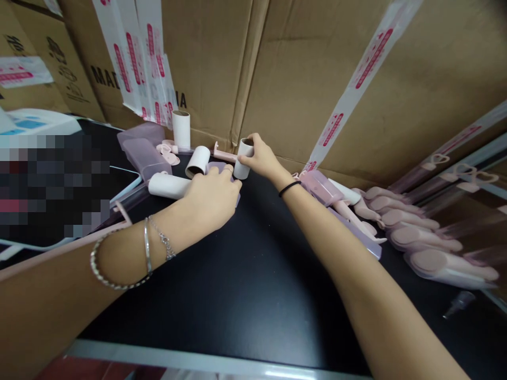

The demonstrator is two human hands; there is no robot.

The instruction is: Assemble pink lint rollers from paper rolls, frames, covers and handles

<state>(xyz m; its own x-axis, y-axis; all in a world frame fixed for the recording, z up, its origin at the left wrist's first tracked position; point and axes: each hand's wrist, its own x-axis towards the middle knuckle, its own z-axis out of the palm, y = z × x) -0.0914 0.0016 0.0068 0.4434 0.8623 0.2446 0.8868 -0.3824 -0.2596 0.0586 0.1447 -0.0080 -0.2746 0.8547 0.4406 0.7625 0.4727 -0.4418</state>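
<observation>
My right hand (pixel 262 158) grips an upright white paper roll (pixel 242 158) standing on the black table (pixel 245 274). My left hand (pixel 212 196) is closed over a pale purple plastic piece (pixel 216 168) and touches the end of a white roll lying on its side (pixel 168 186). Another white roll (pixel 198 161) lies tilted just beyond my left hand, and a third (pixel 181 129) stands upright at the back by the cardboard. A pink handle part (pixel 225 155) lies behind the held roll.
Large cardboard boxes (pixel 301 79) with pink-and-white tape wall off the back. Translucent purple covers (pixel 144 150) lie at the back left. Several pink roller handles in clear wrap (pixel 415 237) are lined up on the right. A white tray edge (pixel 127 187) sits at left.
</observation>
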